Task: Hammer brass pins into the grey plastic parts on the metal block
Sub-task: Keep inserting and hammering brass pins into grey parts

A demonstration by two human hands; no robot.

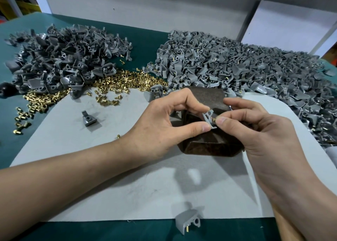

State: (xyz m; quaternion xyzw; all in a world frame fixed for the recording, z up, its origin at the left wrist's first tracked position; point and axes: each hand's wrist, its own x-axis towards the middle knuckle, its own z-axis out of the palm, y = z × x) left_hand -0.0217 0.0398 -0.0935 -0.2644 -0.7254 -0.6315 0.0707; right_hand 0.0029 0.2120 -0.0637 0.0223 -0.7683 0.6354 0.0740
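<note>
step: seating pin, no hammering yet | left hand [164, 124] fingers [197, 127] clamped on grey plastic part [208, 117], just over metal block [206, 144] mid-tabletop | right hand [264, 131] pinches brass pin [214, 120] at its hole | next, I'd guess: part flat on block, pin upright, tap it in

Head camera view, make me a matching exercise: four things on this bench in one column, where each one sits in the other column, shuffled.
Things:
1. metal block
2. loose brass pins
3. held grey part
4. lone pinned grey part

Places:
A. at the near edge of the white mat
B. pinched between left hand and right hand
C. on the mat, under the hands
D. heaped beside the darker left pile

Pairs: 1-C, 2-D, 3-B, 4-A
</note>
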